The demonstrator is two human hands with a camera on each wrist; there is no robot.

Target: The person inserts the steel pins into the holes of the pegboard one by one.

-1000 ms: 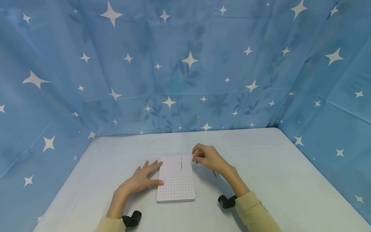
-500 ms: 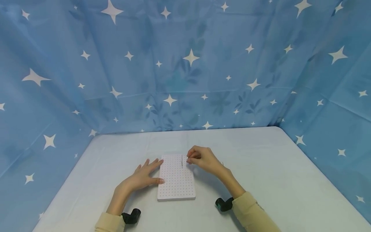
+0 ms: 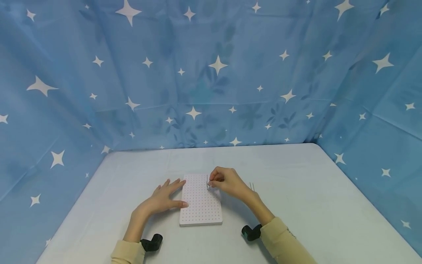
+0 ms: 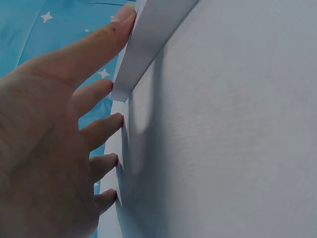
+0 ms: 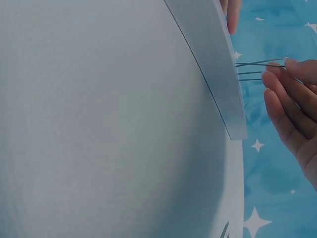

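A white pegboard (image 3: 201, 205) with a grid of small holes lies on the table. My left hand (image 3: 161, 200) is spread along its left side, thumb on the edge and index fingertip near the far corner; the left wrist view shows this thumb (image 4: 106, 42) on the board's side. Over the far right part, my right hand (image 3: 227, 181) pinches a thin metal pin close above the holes. Beside those fingertips another thin metal pin (image 3: 207, 179) stands upright. Several thin prongs (image 5: 250, 74) project from the board face in the right wrist view, two of them crossing.
Two thin dark prongs (image 3: 252, 186) show beyond my right wrist. A white cloth covers the table (image 3: 158, 165). Blue star-patterned curtains (image 3: 211, 91) hang behind and at both sides. Black wrist cameras (image 3: 251, 233) sit low by the sleeves.
My right hand has moved left from beside the board to over its far right part, next to the standing pin. My left hand has stayed at the board's left edge.
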